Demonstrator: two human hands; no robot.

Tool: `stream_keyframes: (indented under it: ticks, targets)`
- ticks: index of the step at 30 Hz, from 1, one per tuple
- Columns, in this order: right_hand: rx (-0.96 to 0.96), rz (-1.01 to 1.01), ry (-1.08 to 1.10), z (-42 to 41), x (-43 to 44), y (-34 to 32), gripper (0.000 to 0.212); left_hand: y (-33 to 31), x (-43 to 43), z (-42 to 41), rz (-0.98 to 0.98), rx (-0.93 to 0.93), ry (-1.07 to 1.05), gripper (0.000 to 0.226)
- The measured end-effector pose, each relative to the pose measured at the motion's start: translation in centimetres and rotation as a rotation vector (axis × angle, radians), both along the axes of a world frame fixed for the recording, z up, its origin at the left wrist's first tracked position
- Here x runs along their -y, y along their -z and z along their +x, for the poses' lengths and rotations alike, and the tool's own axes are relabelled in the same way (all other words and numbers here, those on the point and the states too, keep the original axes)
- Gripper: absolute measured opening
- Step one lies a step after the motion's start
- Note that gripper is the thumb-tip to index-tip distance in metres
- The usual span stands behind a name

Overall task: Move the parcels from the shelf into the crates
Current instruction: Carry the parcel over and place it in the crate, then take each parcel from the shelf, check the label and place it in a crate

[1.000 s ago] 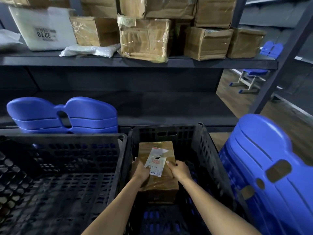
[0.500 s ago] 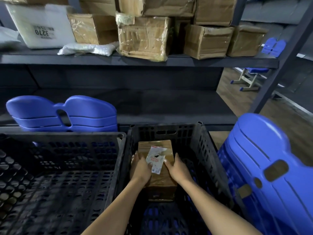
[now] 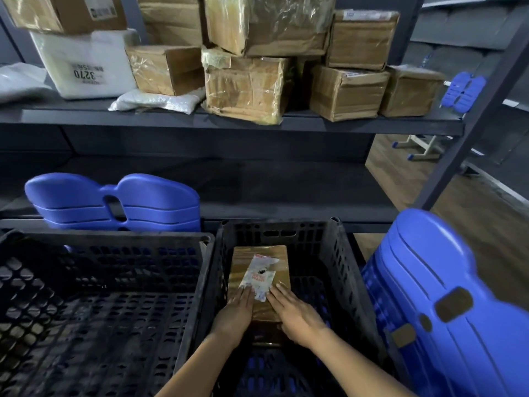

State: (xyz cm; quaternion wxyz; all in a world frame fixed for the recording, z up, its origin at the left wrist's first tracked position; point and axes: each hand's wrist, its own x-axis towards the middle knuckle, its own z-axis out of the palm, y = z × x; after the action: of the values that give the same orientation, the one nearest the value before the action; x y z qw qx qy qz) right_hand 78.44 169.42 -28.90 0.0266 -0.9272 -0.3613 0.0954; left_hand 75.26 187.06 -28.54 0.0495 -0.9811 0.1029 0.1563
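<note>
My left hand (image 3: 239, 312) and right hand (image 3: 296, 315) lie palm down on the near end of the parcel (image 3: 280, 263). The fingers are straight and close together, flat on its top rather than curled round it. The fingertips of both hands reach the lower edge of a crinkled white label (image 3: 259, 277) with red print. My 2 forearms come in from the bottom edge and converge on the parcel.

The parcel is an oblong cardboard box, brown and glossy with clear tape. It sits inside the right crate (image 3: 339, 267), close against its left wall. That crate is black plastic with perforated lattice walls. The left crate (image 3: 114, 239), of the same black lattice, stands touching it.

Stacked blue moulded plastic seat shells stand behind the left crate (image 3: 114, 199) and to the right of the right crate (image 3: 443, 296).

Above, on the dark metal shelf (image 3: 229, 121), lie more taped cardboard boxes (image 3: 246, 87), a white foam box (image 3: 86, 64) numbered 3270 upside down, and a limp white plastic bag (image 3: 154, 100).
</note>
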Motion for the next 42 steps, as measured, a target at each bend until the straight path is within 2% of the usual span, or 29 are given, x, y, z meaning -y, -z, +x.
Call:
stream_keyframes:
  ticks: [5, 9, 14, 21, 24, 28, 32, 42]
  targets:
    - [-0.033, -0.007, 0.017, -0.1, 0.0, -0.3, 0.075, -0.2, 0.4, -0.2, 0.063, -0.002, -0.011, 0.066]
    - [-0.072, -0.039, 0.055, -0.7, 0.0, -3.3, 0.096, -4.1, 0.1, -1.0, 0.077, -0.013, -0.043, 0.091]
    - [-0.009, -0.055, 0.069, -0.9, 0.2, -11.1, 0.083, -12.1, -0.5, -2.1, 0.020, 0.088, -0.057, 0.075]
    - [0.120, 0.043, 0.082, -0.2, 0.7, -23.9, 0.076, -24.9, -0.5, -2.4, -0.064, 0.242, -0.070, 0.081]
    - [0.195, 0.095, 0.080, 0.4, 0.9, -29.3, 0.074, -30.3, -0.7, -1.9, -0.120, 0.374, -0.080, 0.080]
    - [0.362, 0.193, 0.091, 1.4, 0.9, -35.9, 0.072, -36.3, -1.3, -0.7, -0.101, 0.568, -0.012, 0.081]
    - [0.465, 0.224, 0.151, 2.9, 0.6, -41.7, 0.073, -41.4, -1.9, 1.0, -0.102, 0.704, 0.007, 0.081]
    - [0.649, 0.277, 0.298, 9.0, -0.7, -51.5, 0.077, -50.8, -4.3, 8.1, -0.104, 0.885, -0.002, 0.082]
